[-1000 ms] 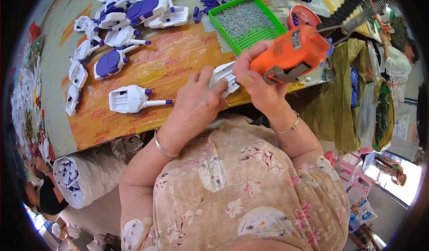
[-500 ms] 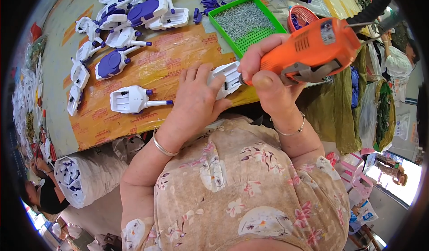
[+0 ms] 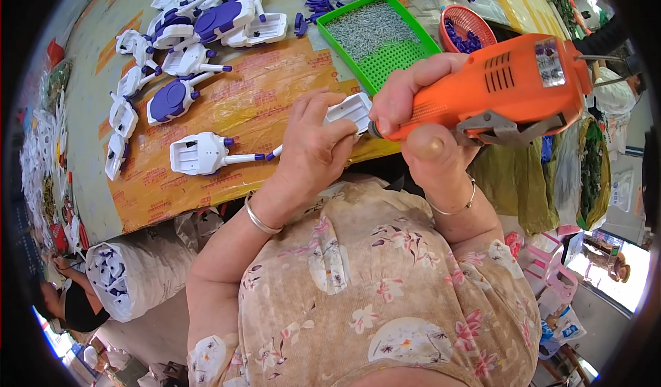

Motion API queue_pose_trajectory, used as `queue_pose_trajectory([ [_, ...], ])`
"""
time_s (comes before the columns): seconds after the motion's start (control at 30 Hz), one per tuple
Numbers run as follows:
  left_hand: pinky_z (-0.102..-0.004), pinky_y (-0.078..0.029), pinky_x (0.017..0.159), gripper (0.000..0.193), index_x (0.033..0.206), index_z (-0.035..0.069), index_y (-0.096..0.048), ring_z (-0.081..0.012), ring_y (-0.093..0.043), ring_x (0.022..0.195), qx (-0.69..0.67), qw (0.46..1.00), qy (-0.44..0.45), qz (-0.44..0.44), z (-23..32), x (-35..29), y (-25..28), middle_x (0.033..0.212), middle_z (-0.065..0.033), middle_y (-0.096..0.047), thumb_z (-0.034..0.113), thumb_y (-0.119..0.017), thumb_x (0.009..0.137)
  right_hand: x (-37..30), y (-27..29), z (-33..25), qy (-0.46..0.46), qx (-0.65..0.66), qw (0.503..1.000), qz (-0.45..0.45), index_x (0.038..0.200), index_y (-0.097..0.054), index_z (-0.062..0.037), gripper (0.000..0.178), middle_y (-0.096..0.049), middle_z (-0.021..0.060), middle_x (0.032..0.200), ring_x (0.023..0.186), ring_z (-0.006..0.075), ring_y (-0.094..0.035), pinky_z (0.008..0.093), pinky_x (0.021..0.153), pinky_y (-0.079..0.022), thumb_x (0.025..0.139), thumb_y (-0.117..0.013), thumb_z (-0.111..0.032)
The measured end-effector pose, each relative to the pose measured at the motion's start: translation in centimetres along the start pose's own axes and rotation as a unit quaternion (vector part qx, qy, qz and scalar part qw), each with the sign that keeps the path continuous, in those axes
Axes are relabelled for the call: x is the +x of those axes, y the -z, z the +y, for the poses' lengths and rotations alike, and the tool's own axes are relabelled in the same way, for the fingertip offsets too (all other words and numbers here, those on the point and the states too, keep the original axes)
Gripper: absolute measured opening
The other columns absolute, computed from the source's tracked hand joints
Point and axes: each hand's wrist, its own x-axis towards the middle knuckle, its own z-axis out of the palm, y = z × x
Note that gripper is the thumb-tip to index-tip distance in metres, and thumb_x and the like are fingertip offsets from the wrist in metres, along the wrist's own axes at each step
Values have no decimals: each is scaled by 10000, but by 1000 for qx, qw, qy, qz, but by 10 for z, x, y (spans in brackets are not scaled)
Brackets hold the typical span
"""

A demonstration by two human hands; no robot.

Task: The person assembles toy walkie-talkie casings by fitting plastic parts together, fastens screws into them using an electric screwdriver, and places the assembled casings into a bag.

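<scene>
Left hand [image 3: 313, 136] bent narrow, thumb and fingers about the left end of a white case [image 3: 351, 111]; right hand [image 3: 435, 160] wrapped around an orange power driver [image 3: 496, 87]. The case lay between the two hands, hollow side up, the driver's nose just beside its right end. Whether the bit touched it could not be told.

Changed over the last second: the driver's body had swung lower and farther right, lying flatter; the left hand had gone from spread fingers to a curled grip. A purple-tipped stem [image 3: 274, 154] now showed beside the left wrist. Judged from this, the case had been shifted under the fingers, with the driver held close alongside.

Edges: the table [image 3: 261, 77] ended just below both hands, near the wearer's floral top [image 3: 385, 249], leaving little room that way. Beyond the right hand's fingers stood a green tray [image 3: 385, 67] of screws [image 3: 368, 29], its near corner close to the knuckles; a red basket [image 3: 475, 22] sat farther off. Left of the left hand, a second case [image 3: 196, 153] lay on taped tabletop, with a pile of cases [image 3: 224, 18] farther up. More room for moving on that side.
</scene>
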Motion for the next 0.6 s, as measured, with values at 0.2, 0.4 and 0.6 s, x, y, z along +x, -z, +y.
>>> queue_pose_trajectory([
  [0.2, -473, -433, 911, 131, 817, 59, -685, -403, -510, 1095, -29, 1000, -5, 11, 4, 1, 1, 1155, -161, -575, 28, -710, 692, -3, 1, -2, 7, 11, 1000, 1, 952, -528, 15, 489, -548, 59, 880, 776, 150, -514, 313, 762, -442, 737, -794, -334],
  [0.4, -459, -437, 910, 128, 841, 58, -700, -392, -514, 1091, -41, 999, -7, 6, 4, 1, 1, 1176, -170, -573, 50, -712, 714, -3, 3, -3, 14, 21, 1000, 0, 962, -562, 28, 429, -554, 56, 959, 850, 144, -504, 307, 830, -416, 761, -772, -288],
  [0.6, -444, -431, 919, 148, 884, 60, -703, -379, -512, 1100, -65, 998, 12, -5, -3, -2, -1, 1210, -185, -552, 71, -706, 737, 1, 5, -7, 23, 18, 1000, -2, 848, -577, -4, 331, -578, 16, 819, 717, 95, -535, 252, 681, -449, 692, -814, -174],
])
